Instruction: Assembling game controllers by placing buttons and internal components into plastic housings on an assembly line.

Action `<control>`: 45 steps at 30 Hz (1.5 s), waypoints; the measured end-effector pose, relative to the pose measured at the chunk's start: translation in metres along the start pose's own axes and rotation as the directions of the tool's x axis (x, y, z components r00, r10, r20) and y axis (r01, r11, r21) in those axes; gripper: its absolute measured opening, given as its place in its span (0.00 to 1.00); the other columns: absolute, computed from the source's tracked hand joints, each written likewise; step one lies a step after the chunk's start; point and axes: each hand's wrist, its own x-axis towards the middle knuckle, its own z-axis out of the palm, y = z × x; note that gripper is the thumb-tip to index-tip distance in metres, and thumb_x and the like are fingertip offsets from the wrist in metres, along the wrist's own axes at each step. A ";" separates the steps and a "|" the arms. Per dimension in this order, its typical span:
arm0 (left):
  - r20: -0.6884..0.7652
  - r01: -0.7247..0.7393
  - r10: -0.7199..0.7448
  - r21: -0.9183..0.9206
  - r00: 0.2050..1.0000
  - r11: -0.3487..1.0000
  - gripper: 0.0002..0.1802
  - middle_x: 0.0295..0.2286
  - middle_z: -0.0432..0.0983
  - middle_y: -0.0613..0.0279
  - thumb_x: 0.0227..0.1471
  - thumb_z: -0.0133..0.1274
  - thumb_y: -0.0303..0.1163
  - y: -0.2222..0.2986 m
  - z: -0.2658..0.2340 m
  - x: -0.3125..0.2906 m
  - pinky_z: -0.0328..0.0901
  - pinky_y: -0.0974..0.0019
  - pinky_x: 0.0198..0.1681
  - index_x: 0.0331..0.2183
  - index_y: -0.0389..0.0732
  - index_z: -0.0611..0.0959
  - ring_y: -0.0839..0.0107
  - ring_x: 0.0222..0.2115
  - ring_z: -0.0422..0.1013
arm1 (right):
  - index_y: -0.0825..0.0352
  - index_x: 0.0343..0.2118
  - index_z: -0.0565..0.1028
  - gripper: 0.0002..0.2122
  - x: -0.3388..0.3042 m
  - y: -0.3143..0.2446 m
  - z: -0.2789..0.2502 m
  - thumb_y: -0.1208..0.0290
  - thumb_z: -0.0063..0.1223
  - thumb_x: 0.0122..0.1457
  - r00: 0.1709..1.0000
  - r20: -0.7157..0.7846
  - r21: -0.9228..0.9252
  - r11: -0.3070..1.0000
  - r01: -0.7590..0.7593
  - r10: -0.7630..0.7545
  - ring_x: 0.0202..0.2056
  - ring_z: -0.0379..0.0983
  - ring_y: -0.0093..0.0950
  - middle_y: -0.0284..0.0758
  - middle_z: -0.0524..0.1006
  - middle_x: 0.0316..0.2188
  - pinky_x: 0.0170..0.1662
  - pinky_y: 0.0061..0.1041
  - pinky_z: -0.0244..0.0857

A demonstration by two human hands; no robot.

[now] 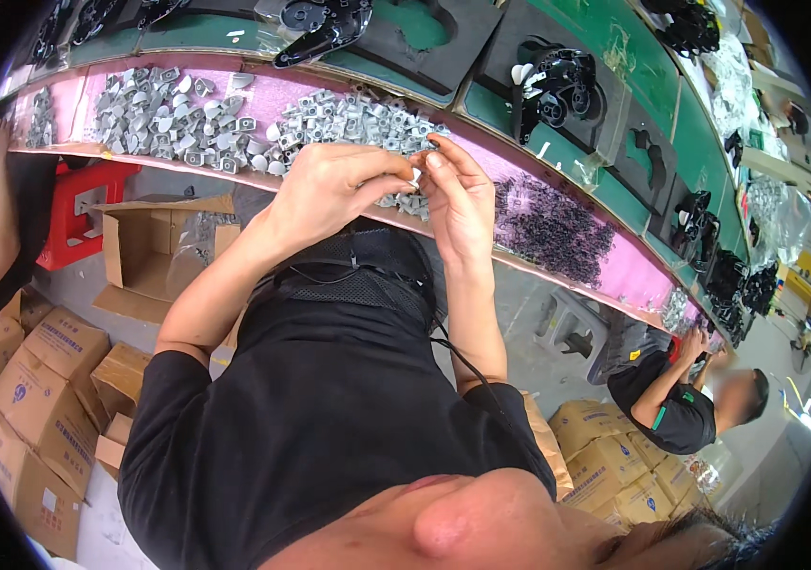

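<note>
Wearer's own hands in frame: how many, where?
2. Left hand, by the grey parts, seemingly pinching a small light part; right hand, just right of it. Both show, though some fingers are partly hidden.

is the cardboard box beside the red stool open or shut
Open: the box has a flap folded out, and clear plastic shows inside.

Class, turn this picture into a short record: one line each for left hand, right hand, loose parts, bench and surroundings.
Left hand: pinching a small pale part
Right hand: fingers curled close beside it; grip unclear
Loose parts: grey pieces and small black pieces, spread on a pink sheet
Bench: green surface beyond, bearing black moulded assemblies
Surroundings: cardboard boxes, red plastic stool, co-worker at right
</note>
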 end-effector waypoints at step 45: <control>-0.466 0.293 -0.373 -0.236 0.802 0.926 0.14 0.36 0.83 0.67 0.56 0.63 0.20 -0.011 -0.126 -0.053 0.67 0.78 0.31 0.46 0.36 0.87 0.83 0.29 0.74 | 0.69 0.61 0.73 0.26 0.067 0.036 0.121 0.85 0.59 0.58 0.804 0.575 -0.653 0.679 0.336 0.154 0.42 0.78 0.27 0.35 0.76 0.41 0.44 0.20 0.71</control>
